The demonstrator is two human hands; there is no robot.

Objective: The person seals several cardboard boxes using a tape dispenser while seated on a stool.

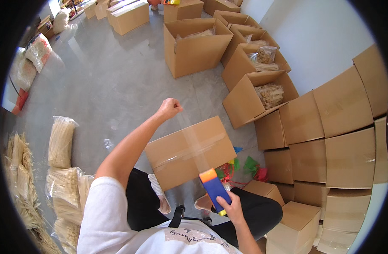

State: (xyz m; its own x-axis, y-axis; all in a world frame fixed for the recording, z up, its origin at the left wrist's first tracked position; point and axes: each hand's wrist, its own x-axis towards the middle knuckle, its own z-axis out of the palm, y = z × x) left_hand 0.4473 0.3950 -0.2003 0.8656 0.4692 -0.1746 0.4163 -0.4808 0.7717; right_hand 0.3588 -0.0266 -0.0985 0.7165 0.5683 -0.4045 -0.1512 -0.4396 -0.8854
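Observation:
A closed cardboard box (pixel 175 158) lies on the floor before my feet, with a clear tape strip (pixel 194 144) running across its top. My right hand (pixel 230 203) grips a blue and orange tape dispenser (pixel 214 190), whose orange end is over the near edge of the box, at the strip. Beyond the far edge, my left hand (pixel 170 108) is closed at the far end of the tape; its fingers seem to pinch the tape, though the contact is too small to tell.
Open cardboard boxes (pixel 197 50) holding bagged goods curve along the right wall. Stacked closed boxes (pixel 349 155) rise at the right. Plastic-wrapped bundles (pixel 61 143) of pale strips lie at the left. Red and green netting (pixel 252 166) lies beside the box. A person's hand (pixel 154 2) shows at the top.

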